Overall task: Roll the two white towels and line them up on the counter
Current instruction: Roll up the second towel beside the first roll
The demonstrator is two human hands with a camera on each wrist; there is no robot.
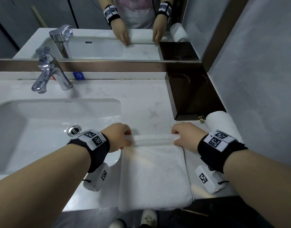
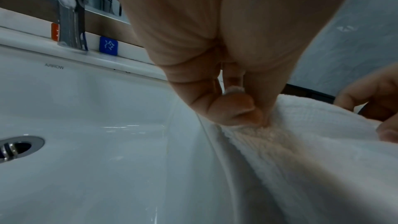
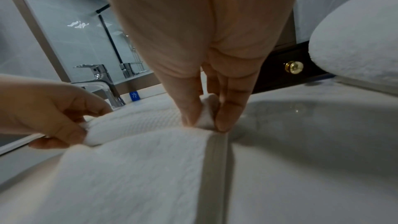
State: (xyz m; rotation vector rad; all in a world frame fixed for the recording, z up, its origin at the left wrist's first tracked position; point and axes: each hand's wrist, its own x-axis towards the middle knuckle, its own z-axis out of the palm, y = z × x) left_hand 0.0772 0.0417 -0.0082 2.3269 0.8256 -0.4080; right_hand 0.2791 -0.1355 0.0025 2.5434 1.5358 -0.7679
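Note:
A white towel (image 1: 153, 171) lies flat on the marble counter (image 1: 141, 99), its near end hanging over the front edge. Its far end is turned over into a narrow roll (image 1: 152, 139). My left hand (image 1: 125, 137) pinches the roll's left end, thumb and fingers curled on the cloth (image 2: 234, 91). My right hand (image 1: 178, 137) pinches the right end (image 3: 205, 113). A second white towel (image 1: 222, 122), rolled up, lies at the counter's right by the wall, and shows large in the right wrist view (image 3: 355, 43).
The white sink basin (image 1: 42, 129) with its drain (image 1: 73, 130) lies just left of the towel. A chrome tap (image 1: 49, 73) stands behind it. A dark wooden box (image 1: 194, 94) with a brass knob (image 1: 201, 118) fills the back right corner. A mirror runs along the back.

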